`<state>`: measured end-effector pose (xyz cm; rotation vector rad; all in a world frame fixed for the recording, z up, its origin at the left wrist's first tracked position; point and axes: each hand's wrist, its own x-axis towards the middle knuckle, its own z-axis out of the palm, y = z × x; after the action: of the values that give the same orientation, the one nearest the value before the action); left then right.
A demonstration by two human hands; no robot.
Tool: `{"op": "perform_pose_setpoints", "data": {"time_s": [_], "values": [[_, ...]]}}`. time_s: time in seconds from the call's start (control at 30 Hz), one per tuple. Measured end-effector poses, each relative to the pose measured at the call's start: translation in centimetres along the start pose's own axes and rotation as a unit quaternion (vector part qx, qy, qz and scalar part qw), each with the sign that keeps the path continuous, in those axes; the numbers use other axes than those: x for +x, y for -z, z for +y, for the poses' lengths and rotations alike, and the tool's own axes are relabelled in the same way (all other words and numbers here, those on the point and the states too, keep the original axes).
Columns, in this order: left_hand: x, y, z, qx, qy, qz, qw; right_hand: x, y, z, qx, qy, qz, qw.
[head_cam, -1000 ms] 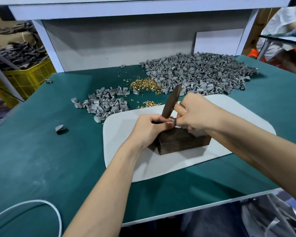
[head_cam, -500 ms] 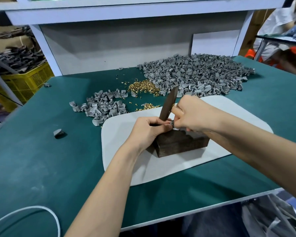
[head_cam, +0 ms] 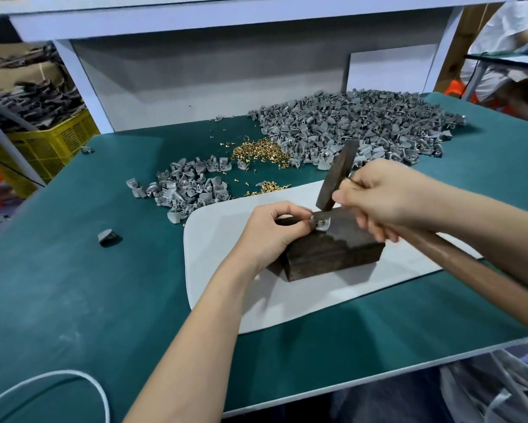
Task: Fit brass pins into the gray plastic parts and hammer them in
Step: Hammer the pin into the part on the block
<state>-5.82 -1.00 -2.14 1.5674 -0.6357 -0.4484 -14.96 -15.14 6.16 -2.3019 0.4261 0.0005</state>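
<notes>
Left hand (head_cam: 268, 230) pinches gray plastic part (head_cam: 324, 226) on dark wooden block (head_cam: 332, 253); right hand (head_cam: 384, 193) grips wooden-handled hammer (head_cam: 337, 175). Off-centre blow risks fingertips (head_cam: 304, 221).

Bright, even light falls from above with no hard glare; the green worktop (head_cam: 73, 285) shows only a dull sheen. Shadows are short and soft-edged: a small one beside the wooden block (head_cam: 332, 254) on the white mat (head_cam: 220, 239), and a broader one under the shelf (head_cam: 195, 16) across the back panel (head_cam: 210, 80). The right hand (head_cam: 387, 196) and hammer (head_cam: 337, 175) are slightly smeared. The left hand (head_cam: 271, 233) and its pinched gray part (head_cam: 322, 223) are sharper. Wide-angle distortion bows the worktop's edges, and the corners go soft.
</notes>
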Motion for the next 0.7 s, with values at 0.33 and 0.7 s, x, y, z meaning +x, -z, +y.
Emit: {"op": "perform_pose_setpoints", "data": {"time_s": [0.33, 0.7], "values": [[0.0, 0.0, 0.1, 0.096, -0.043, 0.0, 0.994, -0.9, 1.1, -1.2, -0.11, 0.047, 0.059, 0.991], [-0.3, 0.0, 0.5, 0.1, -0.044, 0.0, 0.994, -1.1, 1.2, -1.1, -0.067, 0.073, 0.074, 0.992]]}}
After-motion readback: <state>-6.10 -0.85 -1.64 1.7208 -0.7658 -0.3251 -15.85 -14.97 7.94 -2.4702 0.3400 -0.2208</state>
